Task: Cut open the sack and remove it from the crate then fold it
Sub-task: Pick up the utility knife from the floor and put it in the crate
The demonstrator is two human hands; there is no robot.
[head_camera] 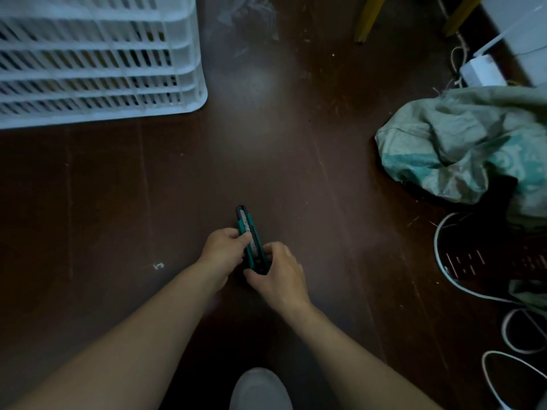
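Dark brown floorboards [296,143] fill most of what I see, dim and scuffed, with my shoe [260,389] at the near edge. Both my hands meet over the middle of the floor on the utility knife [247,224]. My left hand [223,247] pinches its green body about halfway up, and my right hand [281,270] is curled round the butt end. The tip points away from me. I hold it with both hands low and central, I think, to work the slider safely, away from legs and cloth. I cannot tell whether the blade stands out past the tip.

The sack [461,143] lies crumpled in a heap at the right, pale green with teal print, not folded. It is well apart from the white crate [97,72], which stands at the far left. A dark slotted thing shows just under the sack's near side; I cannot tell if that is another crate or whether the sack rests partly on it.

For room, the broad strip of floor between the white crate and the sack is the best place to spread and fold. The right side is crowded: white cables [437,244] loop near the sack, and a white box [482,69] sits beyond it. Yellow legs [368,17] and some clear plastic [245,16] lie at the far edge. I would set the knife down clear of the folding space first, so the cloth cannot drag over it.
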